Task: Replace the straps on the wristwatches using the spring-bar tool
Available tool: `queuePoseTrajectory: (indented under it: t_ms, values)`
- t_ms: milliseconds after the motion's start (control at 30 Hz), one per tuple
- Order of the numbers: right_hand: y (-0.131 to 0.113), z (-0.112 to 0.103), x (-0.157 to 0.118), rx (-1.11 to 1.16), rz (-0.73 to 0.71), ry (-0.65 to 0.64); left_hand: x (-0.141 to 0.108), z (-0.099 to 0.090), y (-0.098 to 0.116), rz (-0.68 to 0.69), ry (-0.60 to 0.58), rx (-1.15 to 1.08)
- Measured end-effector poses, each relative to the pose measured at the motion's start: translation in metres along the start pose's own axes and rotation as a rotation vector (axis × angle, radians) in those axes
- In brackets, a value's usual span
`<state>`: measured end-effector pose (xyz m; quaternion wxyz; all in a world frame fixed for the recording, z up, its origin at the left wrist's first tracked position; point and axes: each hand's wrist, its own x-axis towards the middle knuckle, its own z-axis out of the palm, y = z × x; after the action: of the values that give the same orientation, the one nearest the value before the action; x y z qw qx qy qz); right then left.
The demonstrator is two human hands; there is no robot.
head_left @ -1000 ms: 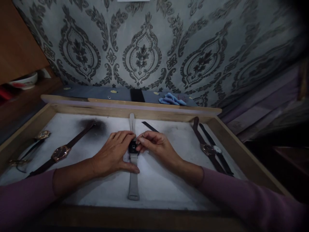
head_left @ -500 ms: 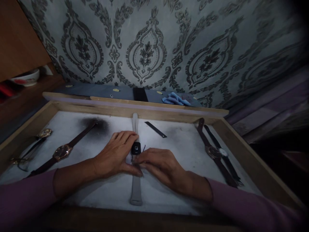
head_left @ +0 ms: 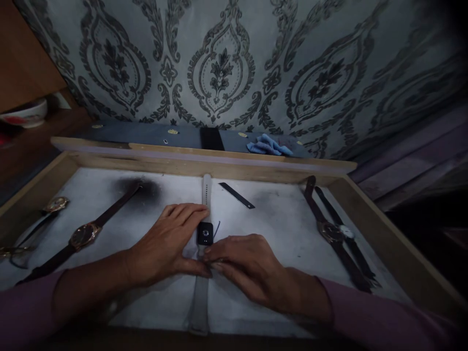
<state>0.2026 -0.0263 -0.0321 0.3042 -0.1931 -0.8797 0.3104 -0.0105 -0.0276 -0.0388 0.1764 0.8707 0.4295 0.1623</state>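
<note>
A smartwatch with a dark case lies in the middle of the white-bottomed wooden drawer, its round sensor side up. Its grey strap stretches out above and below the case. My left hand holds the watch, fingertips at the upper strap and thumb across the lower one. Just below the case, my right hand is closed in a pinch against the strap joint. Whatever sits between its fingertips is too small to make out. A thin dark rod sticks up beside the case, its lower end hidden behind the right hand.
A flat dark blade lies beyond my right hand. Brown-strapped watches rest at left and right, with smaller watches near them. The drawer's wooden rim surrounds everything. Behind it lies a blue cloth.
The view has shifted slightly, so the smartwatch and hands appear a little lower. Both hands keep their places on the watch, with only slight finger movement.
</note>
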Motion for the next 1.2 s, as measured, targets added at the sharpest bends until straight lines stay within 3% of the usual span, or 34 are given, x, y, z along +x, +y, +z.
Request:
queuePoseTrajectory:
  t_ms: [133,233,300,600,933,1200]
  values:
    - [0.006,-0.001,0.004,0.187,0.219,0.073,0.001,0.0,0.001,-0.02,-0.018,0.018]
    - [0.017,-0.002,0.011,0.313,0.367,0.292,0.0,0.001,0.001,-0.022,-0.018,0.025]
    - [0.025,-0.002,0.015,0.35,0.414,0.363,-0.001,0.002,0.001,-0.019,-0.007,0.024]
    - [0.03,0.0,0.015,0.232,0.339,0.243,-0.005,0.006,0.001,0.011,0.045,0.078]
    - [0.026,-0.001,0.015,0.219,0.34,0.245,-0.013,-0.001,-0.003,0.197,-0.066,0.217]
    - [0.025,-0.003,0.015,0.176,0.325,0.237,-0.015,-0.013,-0.014,0.289,-0.155,0.16]
